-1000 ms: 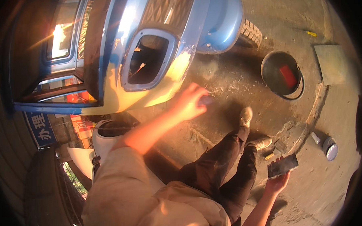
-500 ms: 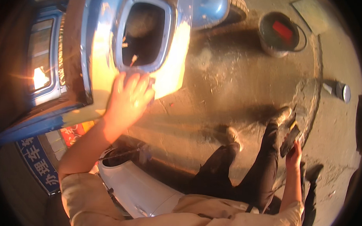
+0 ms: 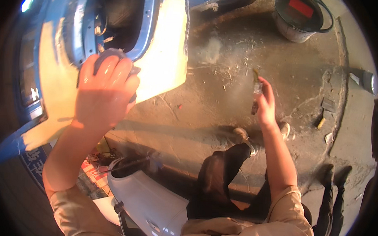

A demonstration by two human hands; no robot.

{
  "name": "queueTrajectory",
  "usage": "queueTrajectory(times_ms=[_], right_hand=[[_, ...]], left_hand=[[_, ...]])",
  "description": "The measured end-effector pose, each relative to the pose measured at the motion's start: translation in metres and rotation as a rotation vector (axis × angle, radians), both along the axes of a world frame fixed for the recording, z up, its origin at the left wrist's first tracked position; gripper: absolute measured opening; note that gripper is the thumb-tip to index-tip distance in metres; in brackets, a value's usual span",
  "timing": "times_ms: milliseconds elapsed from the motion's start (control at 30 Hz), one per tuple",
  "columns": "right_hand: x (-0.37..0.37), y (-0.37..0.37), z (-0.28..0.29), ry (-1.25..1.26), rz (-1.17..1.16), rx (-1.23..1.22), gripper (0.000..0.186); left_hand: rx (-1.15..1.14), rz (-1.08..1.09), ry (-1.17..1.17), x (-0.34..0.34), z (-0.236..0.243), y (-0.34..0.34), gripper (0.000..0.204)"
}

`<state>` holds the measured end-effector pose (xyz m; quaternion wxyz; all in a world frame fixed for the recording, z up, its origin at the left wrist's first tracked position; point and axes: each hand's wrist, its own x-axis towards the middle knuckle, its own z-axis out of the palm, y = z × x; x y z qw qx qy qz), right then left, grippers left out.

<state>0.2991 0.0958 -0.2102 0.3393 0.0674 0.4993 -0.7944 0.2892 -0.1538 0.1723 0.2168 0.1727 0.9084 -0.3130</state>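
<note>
Grey pad [image 3: 112, 52] snug in the grip of the left hand [image 3: 104, 80], seemingly against the blue opening rim [image 3: 148, 34]. Right hand [image 3: 266, 105] pinching a thin dark piece [image 3: 257, 90], off the panel [image 3: 51, 82]. Cream coat [image 3: 169, 45] wide, blue left showing, so probably part-way tbh; smoothness unreadable. Farther out, bucket [image 3: 294, 34] with red block [image 3: 301, 7].

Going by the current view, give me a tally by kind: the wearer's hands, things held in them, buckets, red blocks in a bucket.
Hands: 2 (left hand, right hand)
Held things: 2 (grey pad, thin slab)
Buckets: 1 (bucket)
Red blocks: 1 (red block)
Total: 6
</note>
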Motion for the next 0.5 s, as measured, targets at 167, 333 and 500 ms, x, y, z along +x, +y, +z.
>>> queueTrajectory(times_ms=[167,333,500], right_hand=[[0.028,-0.073,-0.059,0.053,0.008,-0.116,0.065],[0.021,-0.169,-0.068,0.384,-0.046,-0.215,0.075],[-0.004,-0.218,-0.094,0.595,-0.143,-0.262,0.072]], left_hand=[[-0.118,-0.108,0.124,-0.003,-0.013,0.013,0.029],[-0.312,-0.169,0.177,-0.009,-0.044,0.016,0.029],[-0.313,-0.185,0.228,-0.015,-0.073,-0.002,0.025]])
